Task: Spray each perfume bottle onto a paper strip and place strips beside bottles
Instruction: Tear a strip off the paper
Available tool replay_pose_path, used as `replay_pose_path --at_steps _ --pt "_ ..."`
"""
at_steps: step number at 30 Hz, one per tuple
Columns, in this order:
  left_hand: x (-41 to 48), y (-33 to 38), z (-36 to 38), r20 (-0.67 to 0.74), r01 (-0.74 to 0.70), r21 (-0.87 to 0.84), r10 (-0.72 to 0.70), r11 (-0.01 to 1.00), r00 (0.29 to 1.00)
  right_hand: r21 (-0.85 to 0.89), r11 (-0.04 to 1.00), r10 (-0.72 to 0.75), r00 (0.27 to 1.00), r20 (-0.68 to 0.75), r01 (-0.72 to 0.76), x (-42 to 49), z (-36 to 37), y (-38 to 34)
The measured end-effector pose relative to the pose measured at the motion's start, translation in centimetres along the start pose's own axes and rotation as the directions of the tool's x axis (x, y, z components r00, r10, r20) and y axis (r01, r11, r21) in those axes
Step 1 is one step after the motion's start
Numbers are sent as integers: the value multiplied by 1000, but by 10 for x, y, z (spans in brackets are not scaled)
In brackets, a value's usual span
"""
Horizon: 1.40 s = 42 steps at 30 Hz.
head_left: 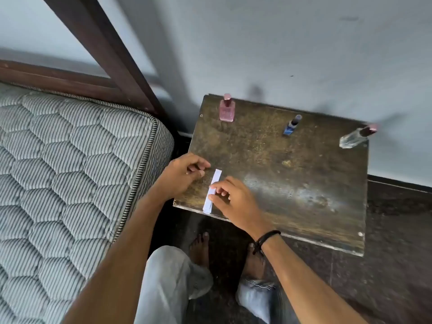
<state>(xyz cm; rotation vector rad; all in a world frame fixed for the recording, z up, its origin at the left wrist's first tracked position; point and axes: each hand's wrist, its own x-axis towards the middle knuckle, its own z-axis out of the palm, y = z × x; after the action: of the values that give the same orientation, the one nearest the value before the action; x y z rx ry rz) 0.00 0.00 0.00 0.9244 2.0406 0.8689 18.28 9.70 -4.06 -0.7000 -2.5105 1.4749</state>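
Worn worktop (292,183) lies mostly bare, strip (213,190) overhanging its near edge under right hand (233,199) fingertips; left hand (184,171) loosely curled, empty.

The worn, mottled brown desk (292,178) in front of me carries three perfume bottles along its far edge, well beyond my hands: a pink bottle (226,108) far from my left hand (184,174), a small blue bottle (291,126), and a clear bottle (355,136) at the far corner. A white paper strip (212,190) lies flat at the near edge, touching my right hand (233,197).
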Motion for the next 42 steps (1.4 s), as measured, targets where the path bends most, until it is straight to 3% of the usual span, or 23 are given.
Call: replay_pose_path --at_steps 7,11,18,31,37,42 --pt "3 -13 4 83 -125 66 119 990 989 -32 998 -54 998 -12 53 1 8 13" --pt "5 -18 8 93 -139 105 130 985 987 -140 980 -141 990 1 140 -2 9 15" --pt "1 -30 23 18 -191 191 191 963 981 -247 954 -188 981 -47 171 -1 17 22" --pt "-7 -38 33 -61 -183 180 197 966 978 -135 972 -218 959 -183 195 0 21 27" --pt "-14 -32 33 -1 -163 172 166 971 986 51 983 -163 963 -214 178 1 12 28" --pt "-8 -29 36 -7 -159 258 166 953 986 76 984 -141 968 -209 160 2 8 25"
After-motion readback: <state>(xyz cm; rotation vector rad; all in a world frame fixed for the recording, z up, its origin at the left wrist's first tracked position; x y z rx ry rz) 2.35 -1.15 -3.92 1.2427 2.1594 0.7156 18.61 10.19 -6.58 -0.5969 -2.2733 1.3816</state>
